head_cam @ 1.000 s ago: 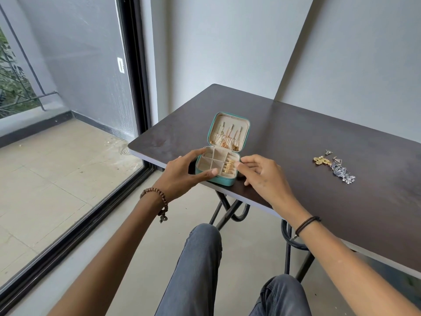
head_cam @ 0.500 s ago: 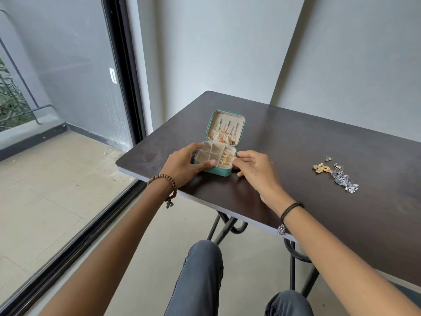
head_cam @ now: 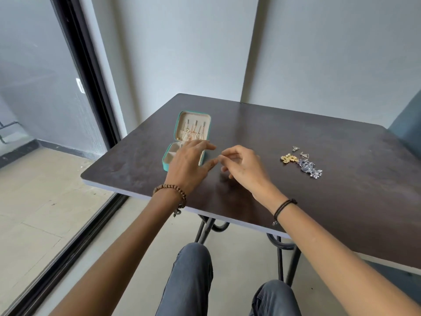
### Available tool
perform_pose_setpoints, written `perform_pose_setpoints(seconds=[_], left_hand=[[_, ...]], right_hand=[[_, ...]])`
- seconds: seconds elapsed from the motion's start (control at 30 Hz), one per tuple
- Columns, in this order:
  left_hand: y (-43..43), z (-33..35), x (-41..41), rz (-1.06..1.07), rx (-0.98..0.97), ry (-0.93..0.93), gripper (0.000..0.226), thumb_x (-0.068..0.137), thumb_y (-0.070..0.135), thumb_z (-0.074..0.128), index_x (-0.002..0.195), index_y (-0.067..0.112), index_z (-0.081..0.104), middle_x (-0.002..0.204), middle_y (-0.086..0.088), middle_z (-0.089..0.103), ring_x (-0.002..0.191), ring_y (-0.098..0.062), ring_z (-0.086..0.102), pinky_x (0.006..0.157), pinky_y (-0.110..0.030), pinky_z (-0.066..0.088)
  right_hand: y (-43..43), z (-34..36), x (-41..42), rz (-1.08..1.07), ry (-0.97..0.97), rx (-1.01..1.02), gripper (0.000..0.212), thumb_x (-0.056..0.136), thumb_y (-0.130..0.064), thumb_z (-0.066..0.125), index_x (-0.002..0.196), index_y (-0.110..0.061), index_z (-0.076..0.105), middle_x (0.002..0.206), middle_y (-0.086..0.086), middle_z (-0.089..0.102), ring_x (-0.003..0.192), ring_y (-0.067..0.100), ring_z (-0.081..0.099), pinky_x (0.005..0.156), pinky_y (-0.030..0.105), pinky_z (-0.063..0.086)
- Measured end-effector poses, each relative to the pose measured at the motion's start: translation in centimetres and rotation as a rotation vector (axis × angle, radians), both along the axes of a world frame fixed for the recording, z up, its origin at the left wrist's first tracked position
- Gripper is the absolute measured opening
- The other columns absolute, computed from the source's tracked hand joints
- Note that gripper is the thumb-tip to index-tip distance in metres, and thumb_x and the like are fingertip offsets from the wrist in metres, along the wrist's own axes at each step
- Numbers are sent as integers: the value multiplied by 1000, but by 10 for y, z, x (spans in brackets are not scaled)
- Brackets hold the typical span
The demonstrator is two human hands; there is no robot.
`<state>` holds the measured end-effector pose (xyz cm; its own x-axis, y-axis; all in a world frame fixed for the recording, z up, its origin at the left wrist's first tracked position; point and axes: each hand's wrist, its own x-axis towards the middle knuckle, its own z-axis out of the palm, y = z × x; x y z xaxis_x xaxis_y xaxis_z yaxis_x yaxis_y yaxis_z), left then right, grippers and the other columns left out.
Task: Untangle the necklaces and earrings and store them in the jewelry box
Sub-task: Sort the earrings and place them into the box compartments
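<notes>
Left grip (head_cam: 189, 163) open, fingers straight and spread over the base of the teal jewelry box (head_cam: 165, 164), covering most of its compartments; can't tell if it touches the box. The box lid stands open just beyond the left grip's fingertips, with gold necklaces (head_cam: 193, 134) hanging inside it. Right grip (head_cam: 243, 166) sits just right of the left grip, over the dark desk (head_cam: 341, 201), fingers loosely curled, thumb and index close together; it's blurred, so can't tell if it pinches anything. Loose earrings lie on the desk well to the right of the right grip: gold earrings (head_cam: 288, 159), a silver cluster (head_cam: 310, 169) touching them on the side away from the grip, and two small triangle earrings (head_cam: 295, 148) just behind. Wooden bead bracelet (head_cam: 171, 190) on the left wrist, black cord bracelet (head_cam: 284, 207) on the right.
</notes>
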<state>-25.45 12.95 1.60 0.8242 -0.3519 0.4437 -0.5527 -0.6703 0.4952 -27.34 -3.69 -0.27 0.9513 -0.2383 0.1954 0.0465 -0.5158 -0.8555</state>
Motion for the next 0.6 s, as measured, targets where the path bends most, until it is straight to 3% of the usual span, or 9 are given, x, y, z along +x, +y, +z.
perform_pose_setpoints(seconds=[0.07, 0.3, 0.5, 0.6], left_hand=[[-20, -1, -3, -51, -10, -5, 32, 91, 34, 66, 119, 19, 66, 127, 2, 62, 122, -16, 51, 100, -25, 36], [-103, -11, 4, -207, 3, 77, 25, 92, 28, 62, 116, 20, 67, 120, 2, 66, 117, -18, 55, 99, -31, 43], [-168, -20, 19, -311, 99, 169, 37, 87, 30, 67, 123, 19, 62, 125, -1, 63, 122, -20, 51, 100, -35, 43], [-191, -24, 28, -323, 80, 182, 41, 84, 38, 70, 120, 20, 63, 117, 1, 65, 114, -19, 54, 95, -33, 45]], right_hand=[[-16, 5, -8, -23, -13, -73, 15, 89, -34, 72, 101, -25, 71, 91, -8, 75, 82, 12, 73, 78, 42, 61], [-85, 19, -26, -143, -24, -323, 12, 86, -17, 74, 98, -18, 73, 87, -5, 74, 81, 9, 70, 80, 23, 54], [-147, 12, -29, -242, 37, -532, 35, 83, -15, 72, 117, -19, 67, 115, -1, 71, 116, 22, 60, 102, 38, 41], [-165, 4, -25, -244, 104, -566, 42, 85, -19, 70, 126, -21, 62, 125, -3, 68, 123, 20, 57, 104, 36, 31]])
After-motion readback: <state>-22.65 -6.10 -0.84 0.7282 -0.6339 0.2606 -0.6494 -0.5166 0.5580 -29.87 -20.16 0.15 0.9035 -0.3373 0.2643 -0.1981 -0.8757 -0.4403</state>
